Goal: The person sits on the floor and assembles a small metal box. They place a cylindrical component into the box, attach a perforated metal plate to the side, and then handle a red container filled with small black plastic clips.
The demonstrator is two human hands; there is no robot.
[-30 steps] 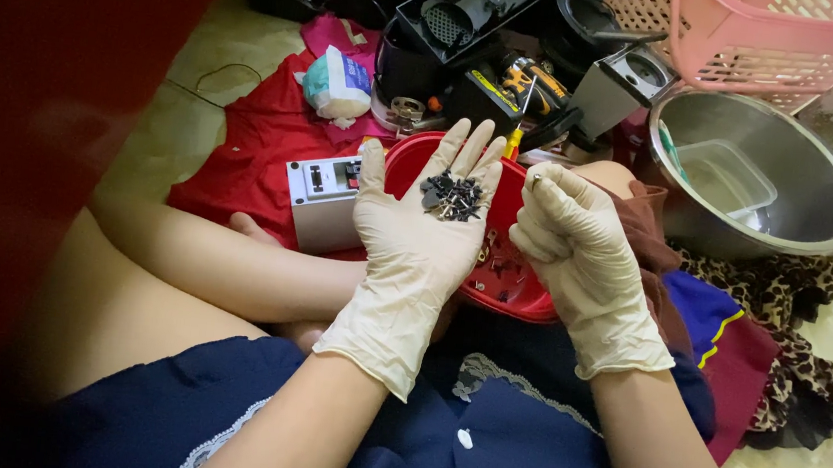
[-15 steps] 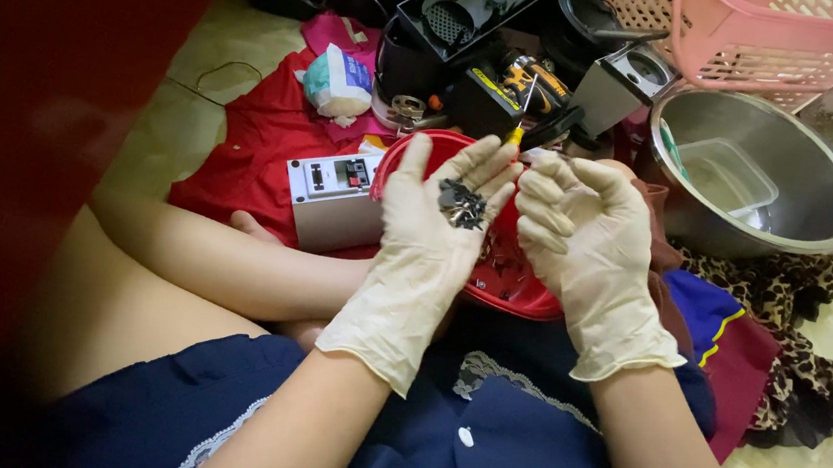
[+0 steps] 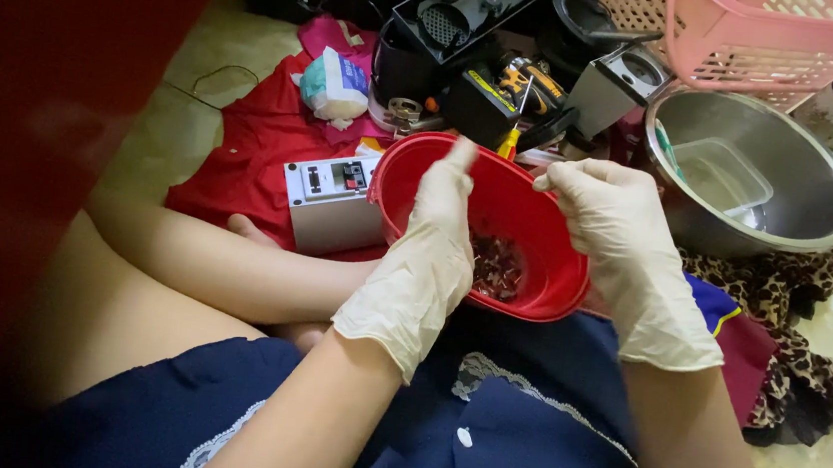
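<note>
**Red bowl between my two gloved hands**

The red bowl (image 3: 528,224) sits on my lap, against the dark blue cloth (image 3: 521,414), with a small heap of dark little parts (image 3: 497,268) at its bottom. Its far rim is just beside a yellow and black tool (image 3: 525,85), and its left rim touches a small grey box (image 3: 331,199) on the red cloth (image 3: 249,139). To the right, a steel basin (image 3: 800,207) stands near, so on that side there is little room. The nearest rim, toward my body, is free.

My left hand (image 3: 430,255) is over the bowl's left half, tilted on its edge, fingers straight and close together, pointing away from me; it holds nothing I can see. My right hand (image 3: 618,232) is over the right rim, fingers curled inward; whether something is pinched there I cannot tell. Both hands wear pale rubber gloves.
</note>
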